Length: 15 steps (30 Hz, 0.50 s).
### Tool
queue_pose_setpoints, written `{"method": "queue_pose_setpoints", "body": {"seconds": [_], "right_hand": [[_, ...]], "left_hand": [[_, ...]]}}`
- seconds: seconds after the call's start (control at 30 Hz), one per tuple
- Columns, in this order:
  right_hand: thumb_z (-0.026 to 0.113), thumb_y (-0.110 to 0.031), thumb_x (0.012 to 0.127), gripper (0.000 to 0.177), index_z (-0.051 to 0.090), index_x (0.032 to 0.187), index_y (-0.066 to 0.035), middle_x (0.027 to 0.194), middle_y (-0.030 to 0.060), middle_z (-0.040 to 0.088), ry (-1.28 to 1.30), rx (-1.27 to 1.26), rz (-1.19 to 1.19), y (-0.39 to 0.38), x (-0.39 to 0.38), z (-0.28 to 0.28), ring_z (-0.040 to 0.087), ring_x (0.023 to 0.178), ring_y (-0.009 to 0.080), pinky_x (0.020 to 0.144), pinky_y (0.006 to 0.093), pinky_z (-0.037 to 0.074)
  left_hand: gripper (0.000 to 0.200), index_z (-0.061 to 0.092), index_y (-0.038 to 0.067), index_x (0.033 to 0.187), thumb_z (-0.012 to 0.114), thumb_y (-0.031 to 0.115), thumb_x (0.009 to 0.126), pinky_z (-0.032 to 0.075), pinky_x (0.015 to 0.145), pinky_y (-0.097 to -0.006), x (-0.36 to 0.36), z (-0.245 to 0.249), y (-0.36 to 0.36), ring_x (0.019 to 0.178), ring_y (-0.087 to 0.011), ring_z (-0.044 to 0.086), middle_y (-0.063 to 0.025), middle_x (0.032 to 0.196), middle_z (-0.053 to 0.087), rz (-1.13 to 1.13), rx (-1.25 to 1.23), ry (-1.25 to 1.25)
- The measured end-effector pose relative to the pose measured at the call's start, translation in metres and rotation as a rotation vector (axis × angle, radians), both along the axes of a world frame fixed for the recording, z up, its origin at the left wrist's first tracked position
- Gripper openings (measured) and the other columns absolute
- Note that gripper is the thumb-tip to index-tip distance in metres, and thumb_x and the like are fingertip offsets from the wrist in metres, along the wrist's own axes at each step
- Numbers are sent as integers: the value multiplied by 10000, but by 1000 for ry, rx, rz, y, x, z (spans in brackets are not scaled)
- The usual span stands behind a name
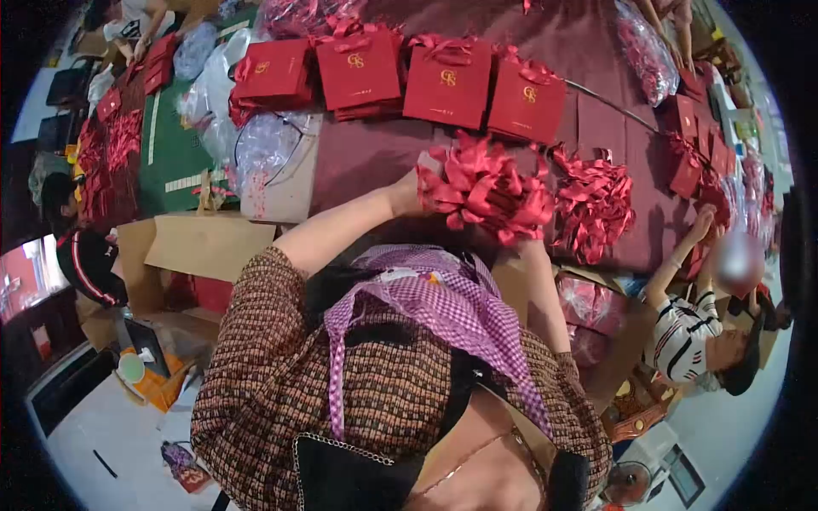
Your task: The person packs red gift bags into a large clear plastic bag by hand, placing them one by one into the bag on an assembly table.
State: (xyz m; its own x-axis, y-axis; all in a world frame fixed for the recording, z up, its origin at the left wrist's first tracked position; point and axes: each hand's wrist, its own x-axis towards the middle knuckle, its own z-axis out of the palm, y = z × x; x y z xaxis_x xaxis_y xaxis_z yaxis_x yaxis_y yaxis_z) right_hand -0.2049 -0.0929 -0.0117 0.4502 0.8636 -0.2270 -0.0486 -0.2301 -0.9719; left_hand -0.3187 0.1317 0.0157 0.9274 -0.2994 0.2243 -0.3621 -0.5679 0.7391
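A thick bunch of glossy red ribbons [481,189] is held up between my two hands, over the near edge of the table. My left hand [415,189] grips it from the left, its fingers mostly covered by the loops. From below, my right hand [527,244] holds the bunch's right side, and ribbon hides most of its fingers. A second heap of red ribbons [594,204] lies on the tablecloth just to the right. Beyond my hands stand red paper gift bags [447,83] with gold lettering and ribbon handles, in several stacks.
A dark red cloth covers the table [358,162]. Clear plastic bags [271,146] lie at left, above an open cardboard box [209,247]. A person in a striped shirt [682,336] works at right beside more red bags [688,170]. Another person [89,255] is at far left.
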Motion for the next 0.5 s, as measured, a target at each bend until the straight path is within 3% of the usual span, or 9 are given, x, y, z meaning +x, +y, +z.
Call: {"method": "queue_pose_setpoints", "body": {"seconds": [0.03,0.07,0.17,0.23,0.27,0.33,0.4,0.43,0.5], "right_hand": [[691,-103,693,433,578,1111,-110,1012,47,648,-39,-16,19,-5,-3,8,566,1037,260,948,406,420],[690,-104,692,427,581,1106,-109,1014,49,648,-80,-34,31,-19,-21,21,566,1037,262,950,406,419],[688,-105,691,410,592,1090,-107,1022,53,646,-215,-112,37,35,-7,28,565,1040,267,954,406,416],[687,-106,690,398,599,1079,-105,1026,56,645,-301,-177,28,14,-8,44,564,1042,271,957,407,414],[686,-106,690,393,603,1073,-105,1029,57,644,-343,-209,23,-1,-11,54,564,1043,272,958,407,413],[685,-107,689,382,610,1063,-103,1034,60,643,-432,-265,18,-8,-5,69,563,1044,276,961,407,411],[684,-108,688,370,618,1052,-102,1039,62,642,-511,-318,28,-26,-5,86,563,1046,279,964,407,409],[661,-93,700,240,651,940,-82,1068,82,628,-996,-49,28,-13,-10,132,561,1045,295,955,401,419],[659,-140,711,233,644,933,-70,1062,102,630,-1029,171,-45,9,-16,185,565,1043,300,937,393,429]], "left_hand": [[378,587,95,1125,654,229,778,402,943,-397,-1,0,-13,1089,-285,526,-103,1157,587,171,-196,-146],[367,568,91,1144,621,231,809,381,993,-381,-9,-4,-24,1117,-253,519,-73,1201,577,82,-929,137],[333,543,96,1167,568,176,846,364,1026,-363,-12,-68,-28,1123,-222,518,-58,1223,564,247,-342,26],[296,486,117,1208,488,186,921,406,990,-383,5,-138,-28,1113,-203,499,-19,1202,541,36,-1130,359],[327,462,119,1242,492,163,920,450,937,-385,12,-117,-30,1081,-195,516,-24,1204,533,-309,-1870,399],[311,513,103,1202,529,195,905,482,868,-377,1,-74,-34,996,-194,559,-35,1146,567,163,-1423,497],[308,521,100,1194,532,200,903,484,859,-375,4,-47,-44,988,-196,563,-36,1137,572,100,-1412,537],[304,528,98,1186,534,206,902,485,851,-373,2,-35,-47,980,-198,567,-37,1127,577,64,-1397,573],[299,544,92,1170,539,217,898,488,834,-369,-5,-14,-53,964,-203,575,-38,1108,587,4,-1368,653]]}}
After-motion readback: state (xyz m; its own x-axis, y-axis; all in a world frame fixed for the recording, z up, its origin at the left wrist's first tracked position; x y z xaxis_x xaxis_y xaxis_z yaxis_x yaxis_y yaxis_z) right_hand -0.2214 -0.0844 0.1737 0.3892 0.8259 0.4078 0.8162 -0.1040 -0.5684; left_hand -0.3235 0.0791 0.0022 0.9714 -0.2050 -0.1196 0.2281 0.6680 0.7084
